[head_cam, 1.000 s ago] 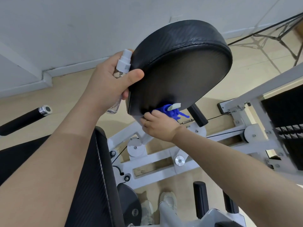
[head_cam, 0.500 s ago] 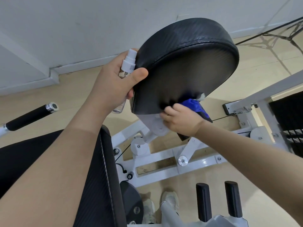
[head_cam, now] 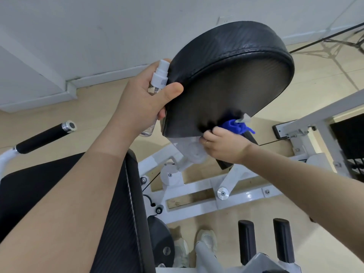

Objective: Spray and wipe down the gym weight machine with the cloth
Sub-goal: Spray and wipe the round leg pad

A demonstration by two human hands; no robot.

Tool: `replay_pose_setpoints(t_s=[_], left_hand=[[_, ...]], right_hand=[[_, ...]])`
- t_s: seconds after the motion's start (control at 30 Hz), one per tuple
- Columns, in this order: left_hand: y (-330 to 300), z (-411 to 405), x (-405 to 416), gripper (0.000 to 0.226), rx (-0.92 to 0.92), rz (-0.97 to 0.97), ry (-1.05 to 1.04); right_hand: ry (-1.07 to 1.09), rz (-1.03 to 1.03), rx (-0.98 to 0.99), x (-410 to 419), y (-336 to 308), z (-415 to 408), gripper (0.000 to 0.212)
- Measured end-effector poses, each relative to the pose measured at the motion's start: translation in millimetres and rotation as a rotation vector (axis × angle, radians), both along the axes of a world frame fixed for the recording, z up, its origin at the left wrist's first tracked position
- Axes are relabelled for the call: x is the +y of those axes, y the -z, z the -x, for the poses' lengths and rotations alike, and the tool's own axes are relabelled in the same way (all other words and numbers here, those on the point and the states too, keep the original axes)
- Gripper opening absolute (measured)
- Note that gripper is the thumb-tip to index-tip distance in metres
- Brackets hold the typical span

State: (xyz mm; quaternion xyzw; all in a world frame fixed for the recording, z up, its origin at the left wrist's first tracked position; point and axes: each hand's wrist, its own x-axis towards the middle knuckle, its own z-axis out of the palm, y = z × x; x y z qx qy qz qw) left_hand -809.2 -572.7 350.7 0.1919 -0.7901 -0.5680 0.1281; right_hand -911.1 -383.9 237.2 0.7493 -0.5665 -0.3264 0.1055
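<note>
Black textured vinyl covers the round pad of the weight machine, which is tilted up toward the wall. The person's left hand holds a small clear spray bottle with a white nozzle against the pad's left edge, thumb laid over the rim and fingers curled round the bottle. The right hand is bunched around a blue cloth, pressing it to the underside of the pad near its lower edge, just above the white frame. A ring shows on one finger. Below, a second black pad sits by the left forearm, and two black foam rollers stand near pale shoes.
</note>
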Motion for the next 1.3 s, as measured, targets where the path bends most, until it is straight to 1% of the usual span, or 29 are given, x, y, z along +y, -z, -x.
replay_pose_setpoints(t_s=[0.03,0.07,0.1,0.13,0.23,0.3,0.37,0.4,0.47,0.5,0.57,0.67,0.73,0.77,0.87,0.97,1.0,1.07,1.13,1.2,1.23,1.3], left_hand=[[0.6,-0.2,0.4,0.033,0.000,-0.001,-0.009],[0.9,-0.4,0.9,0.034,-0.001,-0.003,-0.017],[1.0,-0.4,1.0,0.034,-0.004,-0.004,-0.022],[0.7,0.0,0.9,0.035,-0.006,-0.004,-0.025],[0.3,1.3,0.3,0.039,-0.008,0.017,-0.015],[0.4,1.5,-0.2,0.041,-0.008,0.030,-0.005],[0.0,2.5,-0.9,0.043,-0.013,0.034,0.005],[0.2,3.2,-1.4,0.044,-0.018,0.036,0.007],[0.7,3.6,-1.5,0.044,-0.019,0.036,0.004],[1.2,4.1,-1.6,0.041,-0.013,0.036,0.002],[2.3,3.4,-2.4,0.033,-0.001,0.045,-0.006],[2.5,4.1,-0.6,0.033,0.000,0.061,-0.006],[2.0,4.9,-0.4,0.035,0.006,0.051,0.001],[1.9,5.1,-0.6,0.036,0.006,0.049,0.003],[3.1,6.2,-2.4,0.041,0.000,0.031,0.005],[6.0,7.2,-4.7,0.037,0.008,0.025,0.013],[7.2,7.3,-5.3,0.035,0.009,0.024,0.016],[6.4,9.2,-5.8,0.030,0.005,0.018,0.021],[5.0,10.9,-7.5,0.025,-0.014,0.008,0.035],[3.2,13.8,-8.9,0.023,-0.038,-0.016,0.063],[2.1,15.3,-8.9,0.024,-0.054,-0.031,0.072],[0.4,18.1,-9.4,0.028,-0.101,-0.057,0.062]], right_hand=[[0.036,-0.023,0.009,9.0,-2.3,7.3,0.023],[0.065,-0.038,0.001,13.2,-4.9,12.6,0.013],[0.054,-0.001,-0.009,10.1,-6.4,13.3,0.006],[0.014,0.047,-0.026,2.3,-6.5,9.0,0.005],[-0.118,0.182,-0.097,-30.3,0.4,-17.9,0.007],[-0.145,0.197,-0.118,-43.6,2.4,-26.9,0.008],[-0.132,0.164,-0.068,-36.2,4.3,-20.3,0.009],[-0.111,0.110,-0.044,-26.7,5.0,-12.5,0.010],[-0.025,-0.006,0.011,0.1,10.0,6.6,0.011],[0.034,-0.033,0.035,12.6,9.1,14.3,0.008],[0.086,0.030,-0.003,23.2,6.9,18.0,0.004],[-0.037,0.180,-0.123,-5.9,4.7,-1.3,0.018],[-0.103,0.238,-0.171,-25.1,1.2,-12.0,0.020],[-0.116,0.227,-0.153,-24.9,2.5,-10.8,0.018],[-0.081,0.091,-0.059,9.3,10.4,13.2,0.014],[0.079,0.058,-0.020,41.1,7.3,33.9,0.013],[0.109,0.091,-0.033,43.4,5.1,33.7,0.014],[0.078,0.183,-0.107,40.0,3.1,28.1,0.010],[0.000,0.340,-0.188,28.7,-3.3,21.7,0.024],[-0.010,0.450,-0.218,28.2,-18.1,22.4,0.021],[0.005,0.489,-0.212,33.1,-26.7,23.8,0.018],[0.109,0.614,-0.204,45.2,-48.3,25.7,0.021]])
